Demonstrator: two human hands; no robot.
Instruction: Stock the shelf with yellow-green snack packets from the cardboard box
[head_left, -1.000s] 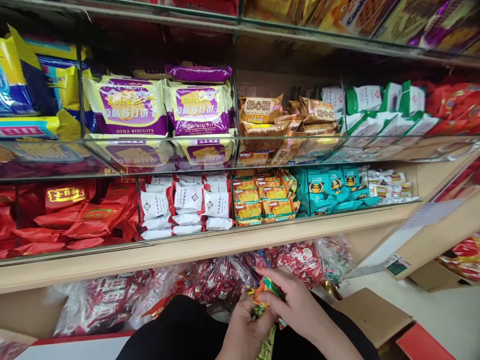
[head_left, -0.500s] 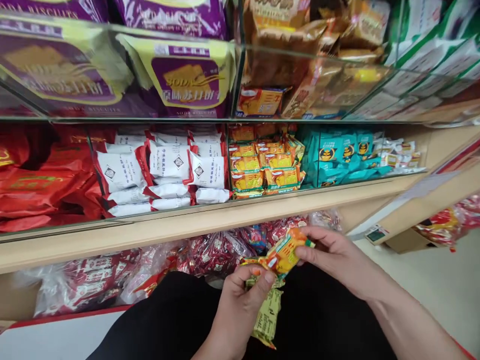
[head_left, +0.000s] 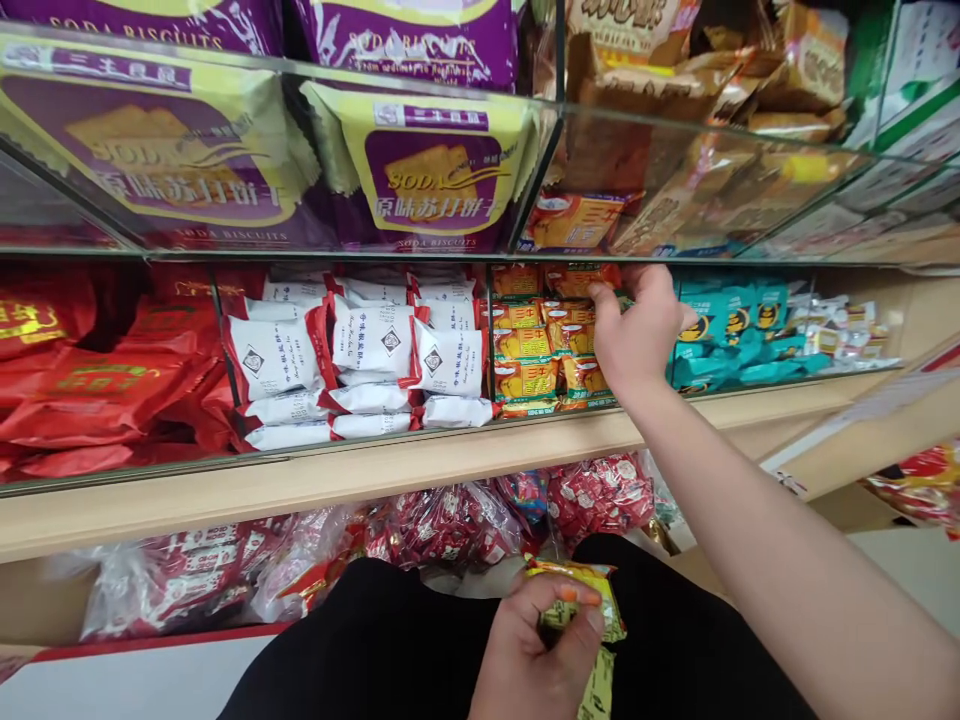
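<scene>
My right hand reaches into the middle shelf bin of small orange-and-yellow packets. Its fingertips are on an orange packet at the top back of the stack, under the upper glass shelf. Low in the view, above my black-clothed lap, my left hand is closed on yellow-green packets. One of these sticks up past the fingers and another hangs below; my fingers hide parts of both.
White packets with red ends and red bags fill bins on the left, teal packets the right. Purple soda biscuit bags stand above. A glass shelf edge runs over the bins. Plastic-wrapped red packets lie below.
My right hand has moved up and forward from beside my left hand into the orange packet bin. My left hand has shifted slightly right and down, still holding packets. The camera view has shifted left.
</scene>
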